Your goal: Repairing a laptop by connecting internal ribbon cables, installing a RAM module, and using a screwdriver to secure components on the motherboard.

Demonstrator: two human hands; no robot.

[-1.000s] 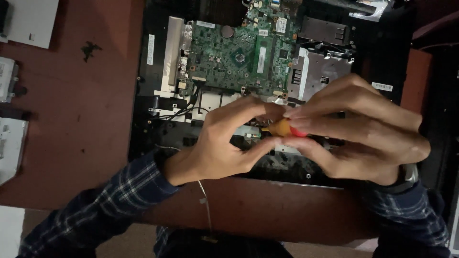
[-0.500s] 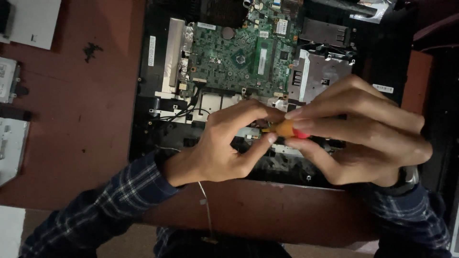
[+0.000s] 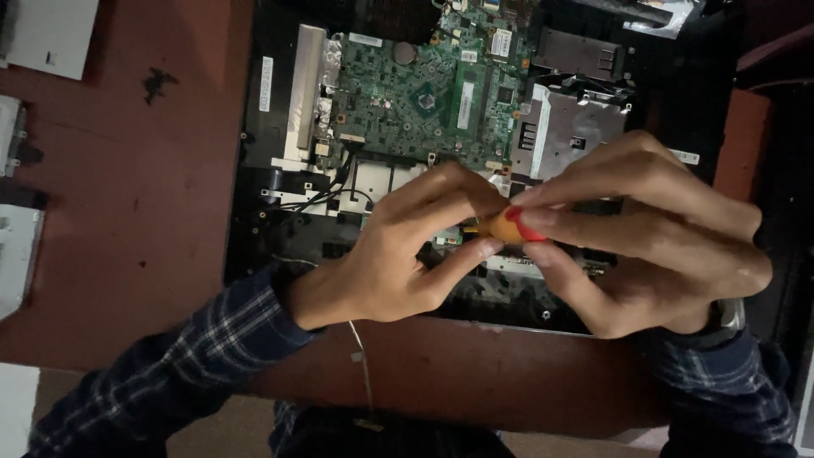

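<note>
Hands (image 3: pixel 407 254) (image 3: pixel 653 246) pinch orange screwdriver (image 3: pixel 502 229) — hiding laptop (image 3: pixel 280 212) beneath motherboard (image 3: pixel 407 102).

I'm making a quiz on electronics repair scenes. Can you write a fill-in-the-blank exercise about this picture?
1. Both hands meet over an opened ____ lying on the table.
2. The right hand and left hand pinch a small screwdriver with an orange and ____ handle.
3. The circuit board is coloured ____.
4. The sleeves have a ____ pattern.

Missing words: laptop; red; green; plaid
</note>
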